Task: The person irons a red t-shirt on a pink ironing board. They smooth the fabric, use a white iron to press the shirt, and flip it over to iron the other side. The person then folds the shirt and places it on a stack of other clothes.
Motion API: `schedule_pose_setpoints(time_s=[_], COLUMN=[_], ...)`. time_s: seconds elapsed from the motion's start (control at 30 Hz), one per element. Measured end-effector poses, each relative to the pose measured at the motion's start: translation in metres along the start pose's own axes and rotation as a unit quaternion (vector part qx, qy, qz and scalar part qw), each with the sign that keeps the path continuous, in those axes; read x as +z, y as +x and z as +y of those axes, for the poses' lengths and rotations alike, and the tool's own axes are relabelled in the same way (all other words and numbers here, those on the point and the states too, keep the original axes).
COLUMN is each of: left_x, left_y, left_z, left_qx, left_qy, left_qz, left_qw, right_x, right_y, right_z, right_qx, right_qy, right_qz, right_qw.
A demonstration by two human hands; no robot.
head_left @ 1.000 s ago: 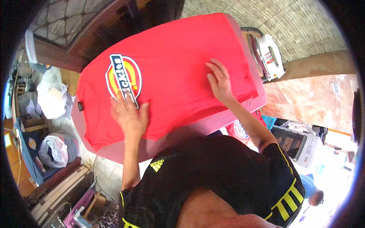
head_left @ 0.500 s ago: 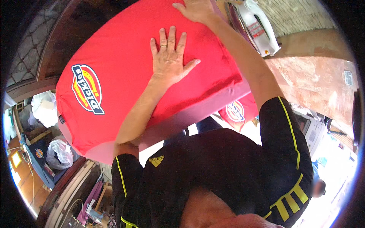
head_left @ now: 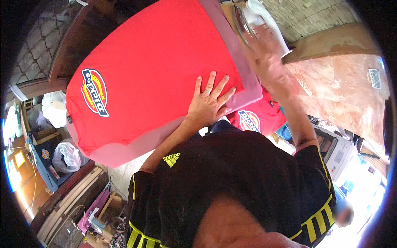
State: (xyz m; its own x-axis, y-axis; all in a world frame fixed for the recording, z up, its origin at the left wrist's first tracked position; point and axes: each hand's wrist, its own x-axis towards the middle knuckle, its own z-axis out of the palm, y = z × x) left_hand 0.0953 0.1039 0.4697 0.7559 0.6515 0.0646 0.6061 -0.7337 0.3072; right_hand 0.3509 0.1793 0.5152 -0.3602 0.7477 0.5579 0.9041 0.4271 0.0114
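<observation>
A red T-shirt (head_left: 157, 62) with a coloured printed badge lies spread over a pink padded ironing board (head_left: 118, 153). My left hand (head_left: 209, 101) rests flat on the shirt near its lower right corner, fingers spread and a ring on one of them. Beyond the board's right edge, my right hand (head_left: 269, 58) is smeared by motion, beside a white clothes iron (head_left: 271, 20) that stands on a brown surface. The blur hides its fingers, so whether it touches the iron cannot be told. Below the board's right corner shows another red garment (head_left: 271, 115) with a similar badge.
White plastic bags (head_left: 66, 157) and dark folded cloth lie at the left. A dark wooden frame with a patterned pane (head_left: 37, 45) borders the board's far left. At the right are a mottled pinkish panel (head_left: 335, 89) and a pale machine (head_left: 341, 159). Another person (head_left: 343, 213) is at lower right.
My left hand has slid right and nearer to me across the shirt. My right hand has come off the shirt's far edge toward the iron. The shirt's right part now lies flatter, baring pink board.
</observation>
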Motion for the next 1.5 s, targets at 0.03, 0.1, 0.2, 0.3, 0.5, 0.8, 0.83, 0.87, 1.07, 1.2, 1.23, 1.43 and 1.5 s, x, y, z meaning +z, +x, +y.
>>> schedule_pose_setpoints(time_s=[0.03,0.1,0.2,0.3,0.5,0.8,0.83,0.87,1.07,1.2,1.23,1.43,1.5], left_x=[0.002,0.002,0.002,0.004,0.005,-0.024,-0.023,-0.022,-0.013,-0.014,-0.011,-0.007,-0.004], left_y=[0.002,0.003,0.002,-0.002,-0.021,-0.072,-0.078,-0.081,-0.096,-0.098,-0.099,-0.098,-0.102], left_z=[0.003,0.006,0.005,0.007,0.006,-0.041,-0.041,-0.041,-0.034,-0.03,-0.03,-0.023,-0.022], left_qx=[-0.002,0.003,0.011,0.017,0.063,-0.263,-0.289,-0.306,-0.259,-0.245,-0.252,-0.258,-0.277], left_qy=[0.003,0.004,0.005,0.005,-0.096,-0.008,-0.007,-0.01,0.001,-0.003,-0.004,0.01,0.028], left_qz=[0.006,0.012,0.017,0.028,0.029,0.19,0.174,0.159,0.116,0.1,0.108,0.171,0.188], left_qw=[1.0,1.0,1.0,0.999,0.993,0.946,0.941,0.938,0.959,0.964,0.962,0.951,0.942], right_x=[-0.011,-0.009,0.009,0.005,-0.02,-0.009,-0.013,-0.001,0.085,0.121,0.112,0.093,0.037], right_y=[0.01,0.017,0.032,0.051,0.053,0.073,0.082,0.087,0.21,0.28,0.291,0.243,0.204], right_z=[0.016,0.054,0.096,0.091,0.084,-0.073,-0.104,-0.112,-0.147,-0.138,-0.147,-0.12,-0.14], right_qx=[0.036,0.072,0.166,0.371,0.229,0.106,0.091,0.1,0.081,0.139,0.157,0.069,0.101], right_qy=[-0.003,0.011,0.119,0.231,0.138,0.112,0.135,0.199,0.2,0.21,0.232,0.226,0.279], right_qz=[0.023,0.046,-0.029,-0.17,-0.15,-0.127,-0.12,-0.144,-0.089,-0.174,-0.192,-0.221,-0.267], right_qw=[0.999,0.996,0.979,0.883,0.952,0.98,0.979,0.964,0.972,0.952,0.941,0.946,0.917])
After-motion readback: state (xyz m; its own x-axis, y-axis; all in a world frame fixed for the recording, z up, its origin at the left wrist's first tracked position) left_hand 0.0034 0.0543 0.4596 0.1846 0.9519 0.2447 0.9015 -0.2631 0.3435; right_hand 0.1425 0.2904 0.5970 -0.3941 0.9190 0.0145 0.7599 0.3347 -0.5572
